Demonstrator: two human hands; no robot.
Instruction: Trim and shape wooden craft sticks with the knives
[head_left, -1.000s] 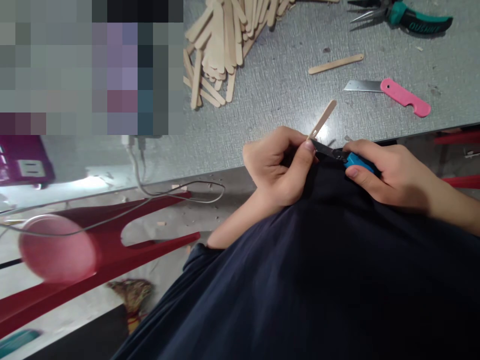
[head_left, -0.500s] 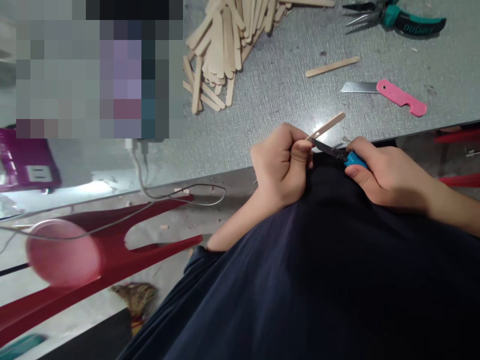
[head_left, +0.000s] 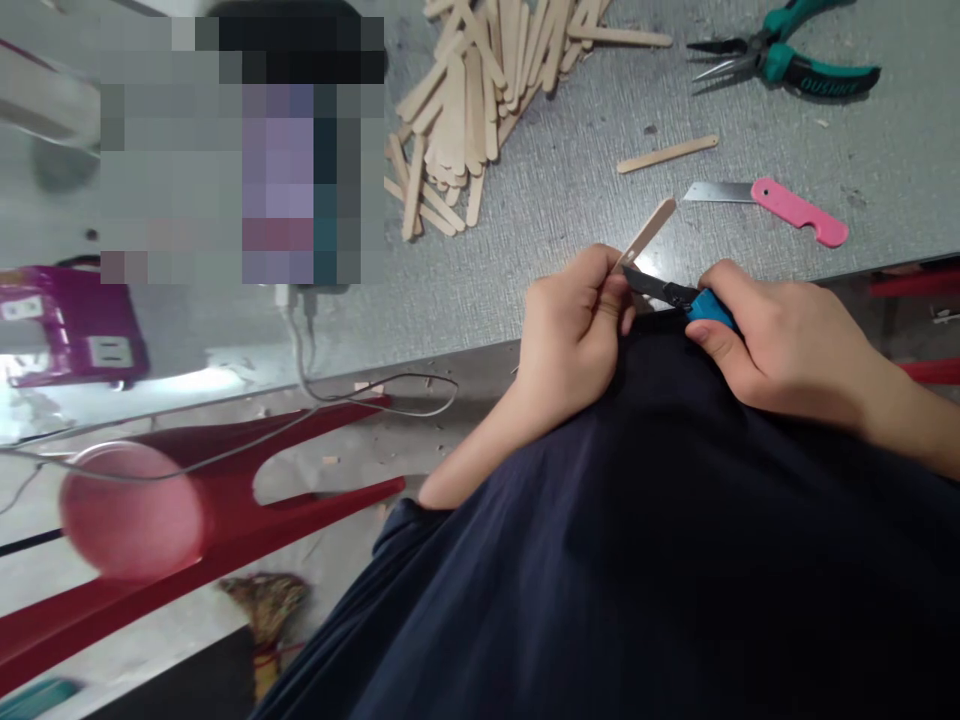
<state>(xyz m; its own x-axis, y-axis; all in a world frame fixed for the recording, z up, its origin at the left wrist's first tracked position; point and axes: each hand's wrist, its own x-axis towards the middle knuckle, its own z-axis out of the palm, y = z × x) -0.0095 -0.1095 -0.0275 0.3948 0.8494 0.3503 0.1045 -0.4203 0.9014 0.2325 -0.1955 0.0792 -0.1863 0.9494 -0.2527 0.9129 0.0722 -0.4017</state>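
Note:
Between the thumb and fingers of my left hand (head_left: 574, 325) is a wooden popsicle stick (head_left: 651, 230), its free end slanting up to the right. A small slot or hole shows in the stick close to my fingertips. My right hand (head_left: 787, 335) is wrapped round the blue handle of a small knife (head_left: 709, 308). The knife's dark blade points left, its tip at the stick beside my left thumb; whether it cuts into the wood I cannot tell. Both hands are at the table's front edge, just above my dark shirt.
A pile of popsicle sticks (head_left: 480, 90) lies at the back. One single stick (head_left: 667, 154), a pink folding knife (head_left: 799, 210) with its blade out and green-handled pliers (head_left: 795, 70) lie on the table (head_left: 555, 190). At left are a purple box (head_left: 82, 325), a cable (head_left: 300, 350) and a red chair (head_left: 225, 450).
The popsicle stick has tilted more steeply upward in my left hand. The knife's blade still meets it near my left thumb. The whole view has shifted slightly.

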